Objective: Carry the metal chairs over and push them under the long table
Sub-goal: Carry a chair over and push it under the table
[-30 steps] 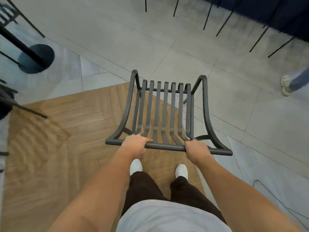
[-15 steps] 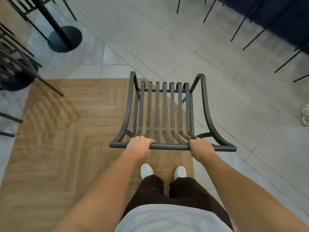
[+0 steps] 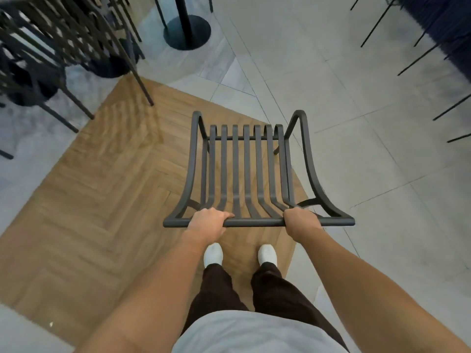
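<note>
Both hands (image 3: pixel 209 223) grip slatted metal chair (image 3: pixel 246 171).

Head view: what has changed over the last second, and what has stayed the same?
The round pedestal base slid from far left toward top centre as the view swung left; stacked chairs came in at upper left. Unchanged: left hand and right hand grip the chair.

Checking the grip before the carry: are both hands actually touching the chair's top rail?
Touching. The head view shows the left hand and right hand each curled around the chair top rail.
</note>
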### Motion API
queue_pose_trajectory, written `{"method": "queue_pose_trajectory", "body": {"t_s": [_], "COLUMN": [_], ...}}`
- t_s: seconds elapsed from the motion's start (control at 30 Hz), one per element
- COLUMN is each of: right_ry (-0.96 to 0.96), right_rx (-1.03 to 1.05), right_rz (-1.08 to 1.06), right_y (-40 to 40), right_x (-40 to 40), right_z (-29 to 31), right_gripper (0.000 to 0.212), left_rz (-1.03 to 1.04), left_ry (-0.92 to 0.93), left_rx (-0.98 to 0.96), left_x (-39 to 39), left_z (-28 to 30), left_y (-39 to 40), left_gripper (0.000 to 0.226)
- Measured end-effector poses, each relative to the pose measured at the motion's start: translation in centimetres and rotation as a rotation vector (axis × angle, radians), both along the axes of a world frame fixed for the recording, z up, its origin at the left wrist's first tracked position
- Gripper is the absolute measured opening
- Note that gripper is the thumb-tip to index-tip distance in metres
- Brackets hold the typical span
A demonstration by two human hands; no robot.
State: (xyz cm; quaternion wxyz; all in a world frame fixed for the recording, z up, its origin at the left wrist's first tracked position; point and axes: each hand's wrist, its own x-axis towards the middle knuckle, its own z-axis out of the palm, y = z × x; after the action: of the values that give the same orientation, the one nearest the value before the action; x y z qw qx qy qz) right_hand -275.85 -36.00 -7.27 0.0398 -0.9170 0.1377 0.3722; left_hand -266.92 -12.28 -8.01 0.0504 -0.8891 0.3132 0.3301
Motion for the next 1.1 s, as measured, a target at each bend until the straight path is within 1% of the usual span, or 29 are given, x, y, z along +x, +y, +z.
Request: {"method": "queue_pose_trajectory", "body": {"t_s": [0.33, 0.6, 0.83, 1.1], "right_ry": [-0.034, -0.053, -0.068, -0.060], "right_rx": [0.008, 0.039, 0.048, 0.053], "right_rz": [0.200, 0.290, 0.309, 0.290], "right_y": [-2.5, -3.8, -4.3, -4.4], "right_x": [4.3, 7.0, 11.6, 20.7], "right_z": [0.2, -0.4, -0.7, -1.0], "right_gripper": [0.018, 0.016, 0.016, 0.015], "left_rz": [0.274, 0.318, 0.350, 0.340], "left_ry": [0.040, 0.071, 0.083, 0.048], "left_rx": [0.005, 0.034, 0.031, 0.026], "left_x": [-1.0, 1.0, 5.8, 14.9], "left_z": [0.1, 0.2, 0.2, 0.0], "left_y": [-1.3, -2.4, -2.9, -2.9], "left_gripper": [0.053, 0.065, 0.069, 0.065]}}
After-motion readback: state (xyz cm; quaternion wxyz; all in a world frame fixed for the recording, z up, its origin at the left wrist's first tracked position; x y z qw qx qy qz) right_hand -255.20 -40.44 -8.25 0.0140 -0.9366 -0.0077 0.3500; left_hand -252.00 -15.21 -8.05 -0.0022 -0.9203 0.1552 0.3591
